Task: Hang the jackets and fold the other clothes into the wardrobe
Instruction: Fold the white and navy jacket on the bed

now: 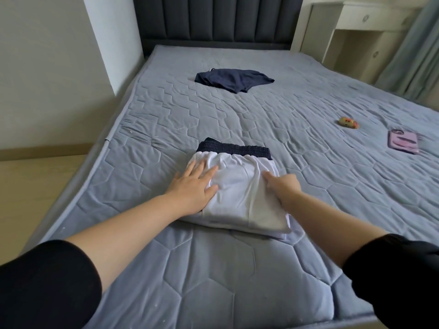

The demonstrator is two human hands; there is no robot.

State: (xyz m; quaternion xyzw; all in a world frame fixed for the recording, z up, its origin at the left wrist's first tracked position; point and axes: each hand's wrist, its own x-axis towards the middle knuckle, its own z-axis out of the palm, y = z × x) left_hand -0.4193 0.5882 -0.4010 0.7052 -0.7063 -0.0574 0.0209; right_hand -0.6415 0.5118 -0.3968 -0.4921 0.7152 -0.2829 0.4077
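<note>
A folded white garment with a dark navy waistband lies on the grey-blue quilted bed, near its foot. My left hand rests flat on the garment's left side, fingers straight. My right hand sits on its right side with the fingers curled down into the cloth; whether they pinch it I cannot tell. A crumpled dark navy garment lies farther up the bed, near the headboard.
A small yellow and orange object and a purple phone-like case lie on the bed's right part. A dark padded headboard stands at the back, a white bedside cabinet at the back right, a curtain beside it.
</note>
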